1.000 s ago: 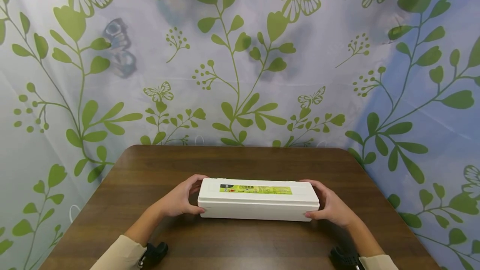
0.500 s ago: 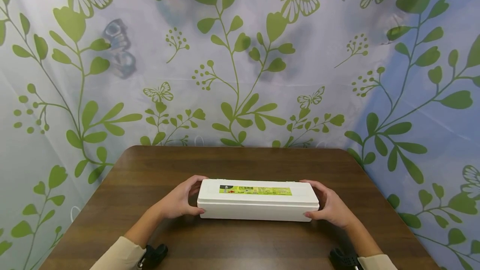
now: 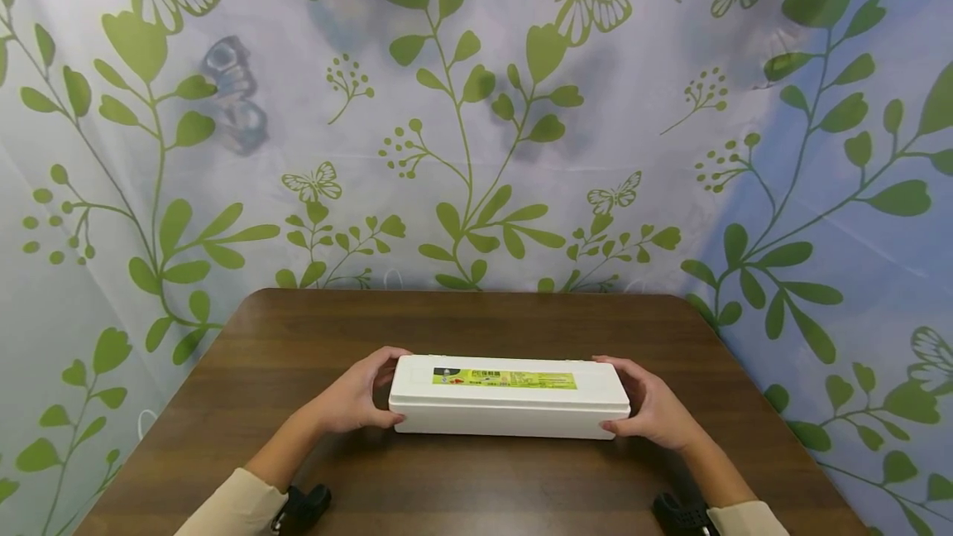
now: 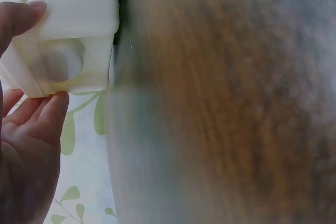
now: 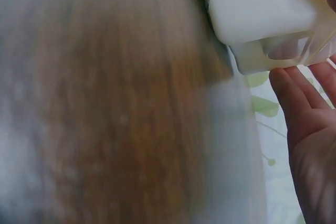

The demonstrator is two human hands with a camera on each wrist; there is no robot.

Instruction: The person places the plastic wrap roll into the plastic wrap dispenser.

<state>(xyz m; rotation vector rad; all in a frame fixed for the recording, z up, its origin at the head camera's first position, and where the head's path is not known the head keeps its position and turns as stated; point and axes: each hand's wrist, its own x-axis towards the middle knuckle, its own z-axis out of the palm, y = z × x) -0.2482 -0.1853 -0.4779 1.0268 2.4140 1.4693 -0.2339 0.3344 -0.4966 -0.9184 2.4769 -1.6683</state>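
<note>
A long white cling film box (image 3: 510,422) with a yellow-green label (image 3: 506,379) lies crosswise on the brown table. My left hand (image 3: 359,394) grips its left end, thumb on the near face and fingers round the far side. At the other end my right hand (image 3: 655,405) holds it the same way. In the left wrist view the box end (image 4: 97,66) has a round opening, with the left thumb (image 4: 23,18) pressed on the side. The right wrist view has the opposite box end (image 5: 252,56) beside the right fingers (image 5: 291,90). Its lid looks closed.
The wooden table (image 3: 476,486) has rounded far corners. Behind it hangs a pale curtain (image 3: 476,189) with green leaves and butterflies. Black straps (image 3: 305,509) sit at both wrists, close to the beige sleeves (image 3: 231,504).
</note>
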